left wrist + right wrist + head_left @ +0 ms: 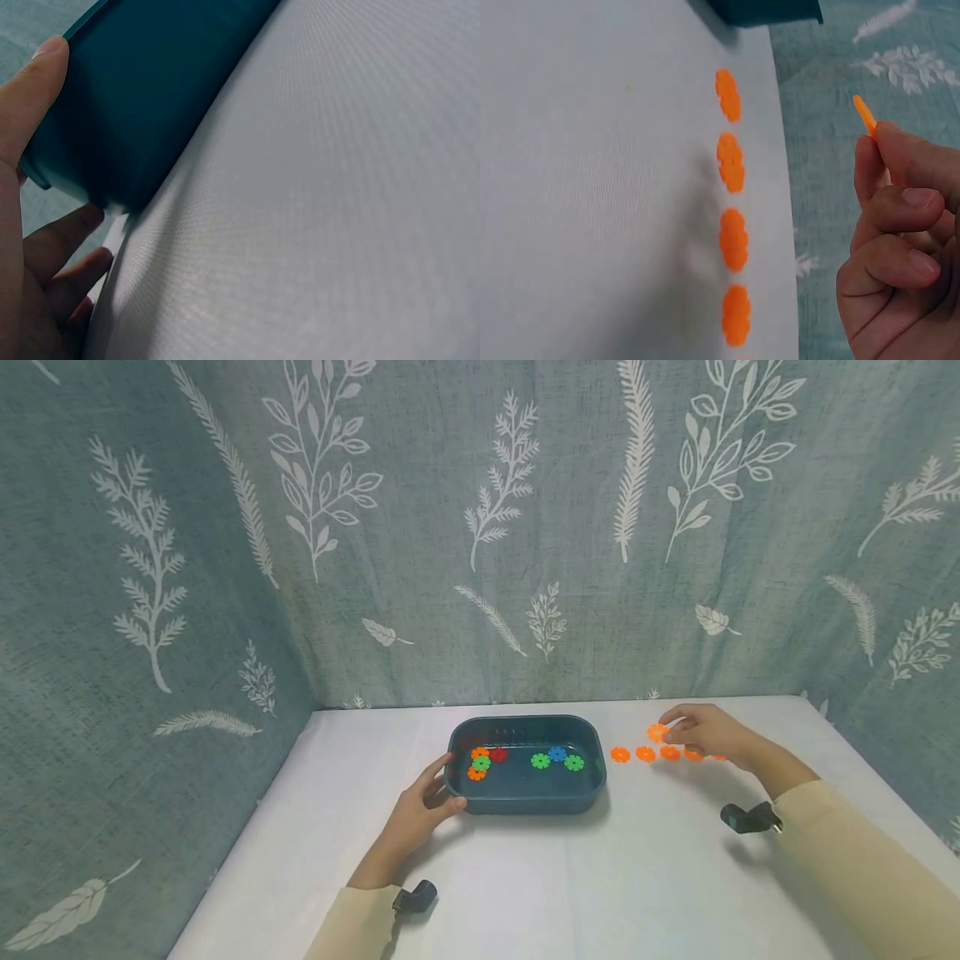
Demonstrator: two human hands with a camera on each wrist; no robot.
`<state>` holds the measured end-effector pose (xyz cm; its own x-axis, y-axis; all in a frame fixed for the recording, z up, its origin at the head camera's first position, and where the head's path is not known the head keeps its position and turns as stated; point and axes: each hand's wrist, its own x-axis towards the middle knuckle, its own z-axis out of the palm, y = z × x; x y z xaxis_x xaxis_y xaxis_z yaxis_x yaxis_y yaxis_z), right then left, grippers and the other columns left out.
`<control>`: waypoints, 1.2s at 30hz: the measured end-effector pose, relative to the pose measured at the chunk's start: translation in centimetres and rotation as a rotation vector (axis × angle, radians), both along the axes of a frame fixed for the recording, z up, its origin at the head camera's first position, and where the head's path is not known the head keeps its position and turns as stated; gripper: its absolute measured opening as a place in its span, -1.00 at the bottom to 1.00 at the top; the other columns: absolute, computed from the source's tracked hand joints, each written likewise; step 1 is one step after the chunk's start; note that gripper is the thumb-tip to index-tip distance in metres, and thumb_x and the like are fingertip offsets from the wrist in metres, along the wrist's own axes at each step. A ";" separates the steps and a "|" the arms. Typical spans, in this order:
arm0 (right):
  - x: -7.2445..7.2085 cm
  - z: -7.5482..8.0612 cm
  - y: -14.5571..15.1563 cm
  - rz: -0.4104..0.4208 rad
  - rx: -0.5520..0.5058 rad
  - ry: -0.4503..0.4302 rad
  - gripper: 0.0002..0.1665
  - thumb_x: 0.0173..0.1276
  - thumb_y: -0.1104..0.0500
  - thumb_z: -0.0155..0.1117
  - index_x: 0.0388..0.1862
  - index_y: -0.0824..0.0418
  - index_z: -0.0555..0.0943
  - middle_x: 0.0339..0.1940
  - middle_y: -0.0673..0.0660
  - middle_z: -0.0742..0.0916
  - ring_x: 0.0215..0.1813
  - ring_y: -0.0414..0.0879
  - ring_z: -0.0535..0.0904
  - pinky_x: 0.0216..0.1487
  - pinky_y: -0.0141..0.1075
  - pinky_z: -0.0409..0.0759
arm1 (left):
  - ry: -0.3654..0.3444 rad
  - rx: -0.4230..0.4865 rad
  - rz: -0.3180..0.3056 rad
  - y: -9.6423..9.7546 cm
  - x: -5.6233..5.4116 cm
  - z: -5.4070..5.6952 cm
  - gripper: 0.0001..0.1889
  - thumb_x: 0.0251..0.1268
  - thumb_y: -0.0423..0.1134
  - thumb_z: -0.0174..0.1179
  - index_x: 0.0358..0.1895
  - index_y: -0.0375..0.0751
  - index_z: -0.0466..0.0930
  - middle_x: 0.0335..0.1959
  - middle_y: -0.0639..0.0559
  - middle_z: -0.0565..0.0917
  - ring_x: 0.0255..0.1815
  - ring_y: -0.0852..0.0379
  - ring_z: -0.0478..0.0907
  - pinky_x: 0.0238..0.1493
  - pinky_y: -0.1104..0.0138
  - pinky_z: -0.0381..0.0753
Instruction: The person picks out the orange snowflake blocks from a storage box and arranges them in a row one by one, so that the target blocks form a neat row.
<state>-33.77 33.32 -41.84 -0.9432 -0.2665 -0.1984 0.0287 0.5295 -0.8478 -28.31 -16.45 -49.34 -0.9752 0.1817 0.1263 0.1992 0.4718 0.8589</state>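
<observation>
A dark teal plastic tray (528, 806) sits on the white table. My left hand (417, 817) holds it at its left near corner; in the left wrist view the thumb (46, 79) lies on the tray wall (150, 82), with the other fingers around the end. Between thumb and fingertip, my right hand (708, 729) pinches an orange notched disc (657, 732), seen nearly edge-on in the right wrist view. That disc is raised above a row of several matching orange discs (733, 240) laid on the table right of the tray. The right hand partly hides the row's far end.
Inside the tray lie orange, green (540, 761), red (498, 755) and blue (557, 754) discs in two loose groups. A patterned green-grey curtain (435, 668) hangs behind and at both sides. White cloth (517, 885) covers the table in front of the tray.
</observation>
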 end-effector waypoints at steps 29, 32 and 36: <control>2.2 -2.9 7.5 -0.223 0.045 0.043 -0.37 0.42 0.13 0.23 0.33 0.45 0.34 -0.44 0.07 0.48 -0.49 -0.12 0.36 -0.46 -0.31 0.42 | -0.023 0.015 0.000 0.0 -0.3 -0.2 -0.15 0.04 0.17 0.42 0.44 0.45 0.21 0.41 -0.13 0.35 0.36 -0.12 0.34 0.29 -0.15 0.27; 2.3 -3.3 8.1 -0.267 0.073 0.032 -0.34 0.42 0.10 0.23 0.35 0.44 0.33 -0.30 0.13 0.52 -0.44 -0.11 0.40 -0.43 -0.31 0.44 | -0.027 0.009 0.006 0.0 -0.3 -0.2 -0.15 0.03 0.19 0.41 0.44 0.46 0.21 0.39 -0.15 0.37 0.36 -0.13 0.34 0.28 -0.16 0.27; 2.6 -3.7 8.6 -0.315 0.105 0.036 -0.35 0.44 0.10 0.19 0.37 0.42 0.32 -0.09 0.24 0.52 -0.38 -0.09 0.42 -0.40 -0.30 0.44 | -0.036 0.000 0.017 0.0 -0.2 -0.1 -0.15 0.01 0.23 0.41 0.43 0.49 0.21 0.38 -0.15 0.38 0.36 -0.12 0.35 0.27 -0.17 0.28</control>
